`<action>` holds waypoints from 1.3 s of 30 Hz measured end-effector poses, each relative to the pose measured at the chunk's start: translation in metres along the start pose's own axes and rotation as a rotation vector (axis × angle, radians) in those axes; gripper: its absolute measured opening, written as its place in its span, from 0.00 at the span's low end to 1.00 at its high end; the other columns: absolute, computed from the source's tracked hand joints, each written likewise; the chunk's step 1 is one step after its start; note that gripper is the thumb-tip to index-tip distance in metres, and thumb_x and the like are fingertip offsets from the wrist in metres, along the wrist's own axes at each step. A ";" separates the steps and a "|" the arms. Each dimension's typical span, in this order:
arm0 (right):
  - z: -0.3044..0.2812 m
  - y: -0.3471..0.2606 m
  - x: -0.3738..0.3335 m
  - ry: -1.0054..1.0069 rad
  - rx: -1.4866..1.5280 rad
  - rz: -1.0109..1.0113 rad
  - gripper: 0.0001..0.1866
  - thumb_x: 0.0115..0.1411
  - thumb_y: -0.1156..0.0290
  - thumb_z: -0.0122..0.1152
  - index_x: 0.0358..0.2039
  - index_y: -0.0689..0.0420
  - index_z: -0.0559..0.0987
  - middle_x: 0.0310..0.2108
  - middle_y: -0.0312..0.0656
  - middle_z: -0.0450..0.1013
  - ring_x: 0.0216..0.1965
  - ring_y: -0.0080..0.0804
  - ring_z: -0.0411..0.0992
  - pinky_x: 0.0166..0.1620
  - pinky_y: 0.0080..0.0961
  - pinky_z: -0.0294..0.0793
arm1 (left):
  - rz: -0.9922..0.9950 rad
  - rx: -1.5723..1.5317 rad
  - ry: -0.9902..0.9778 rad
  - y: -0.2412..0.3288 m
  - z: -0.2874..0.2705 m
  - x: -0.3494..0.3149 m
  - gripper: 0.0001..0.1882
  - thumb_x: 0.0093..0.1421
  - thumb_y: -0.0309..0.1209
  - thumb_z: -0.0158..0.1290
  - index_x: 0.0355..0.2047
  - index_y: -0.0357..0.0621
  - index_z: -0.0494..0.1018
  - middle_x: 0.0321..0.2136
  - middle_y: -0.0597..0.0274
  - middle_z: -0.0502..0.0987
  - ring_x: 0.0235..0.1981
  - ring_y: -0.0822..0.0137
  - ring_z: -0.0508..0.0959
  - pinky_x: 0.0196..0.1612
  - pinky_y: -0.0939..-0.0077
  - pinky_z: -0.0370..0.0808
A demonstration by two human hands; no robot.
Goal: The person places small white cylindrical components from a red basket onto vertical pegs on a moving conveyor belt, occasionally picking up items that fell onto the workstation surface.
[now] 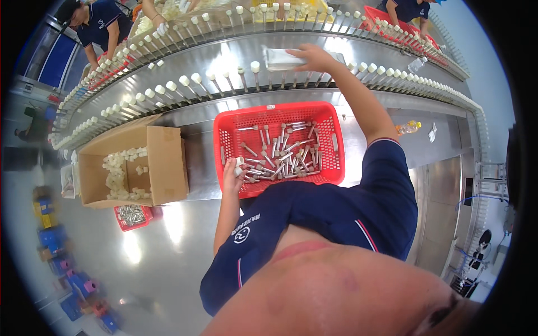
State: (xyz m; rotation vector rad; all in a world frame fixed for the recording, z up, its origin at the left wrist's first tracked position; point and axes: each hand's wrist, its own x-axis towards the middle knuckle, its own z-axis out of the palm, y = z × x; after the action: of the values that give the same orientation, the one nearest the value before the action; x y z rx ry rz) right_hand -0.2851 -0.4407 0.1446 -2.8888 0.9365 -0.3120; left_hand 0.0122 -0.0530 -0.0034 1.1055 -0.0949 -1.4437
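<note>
My left hand (231,179) is closed round a few small white cylindrical caps (240,162) at the left rim of a red perforated plastic basket (222,126). Many metal rods with brownish heads (288,157) lie jumbled in that basket. Stretched forward over the metal table, my right hand (315,57) grips a flat white cloth-like piece (278,58), its fingers on the right end. The cloth lies behind a curved row of upright metal pins topped with white caps (255,67). Whether it is fabric or plastic, I cannot tell.
An open cardboard box (165,162) with pale caps stands left of the basket. Below it sits a small red crate (130,217) of metal rods. A bottle of yellow liquid (409,127) lies at right. Several co-workers are busy across the curved pin rows.
</note>
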 end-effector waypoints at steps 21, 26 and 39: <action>0.009 0.003 0.024 0.083 0.035 -0.116 0.35 0.47 0.52 0.63 0.57 0.39 0.67 0.35 0.45 0.68 0.39 0.44 0.67 0.43 0.35 0.66 | 0.066 -0.134 -0.056 0.010 0.015 -0.013 0.15 0.60 0.32 0.47 0.47 0.45 0.63 0.31 0.59 0.74 0.28 0.68 0.75 0.28 0.79 0.74; -0.004 0.026 -0.016 0.024 0.072 0.000 0.36 0.46 0.55 0.65 0.58 0.40 0.66 0.35 0.45 0.68 0.39 0.45 0.67 0.43 0.36 0.66 | 0.008 -0.144 -0.027 0.009 0.017 -0.008 0.16 0.60 0.32 0.47 0.49 0.47 0.65 0.31 0.63 0.74 0.27 0.70 0.75 0.25 0.78 0.74; -0.010 0.002 -0.002 0.142 0.073 -0.036 0.36 0.47 0.55 0.65 0.58 0.37 0.66 0.40 0.48 0.68 0.41 0.45 0.67 0.46 0.36 0.67 | 0.072 -0.098 0.031 0.008 0.049 -0.008 0.21 0.63 0.45 0.46 0.52 0.49 0.66 0.29 0.71 0.72 0.24 0.75 0.71 0.27 0.81 0.72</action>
State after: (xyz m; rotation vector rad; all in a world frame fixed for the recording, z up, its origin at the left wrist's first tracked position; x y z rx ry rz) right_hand -0.2904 -0.4413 0.1538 -2.8504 0.8741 -0.5481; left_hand -0.0160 -0.0748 0.0325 1.0340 -0.0413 -1.3529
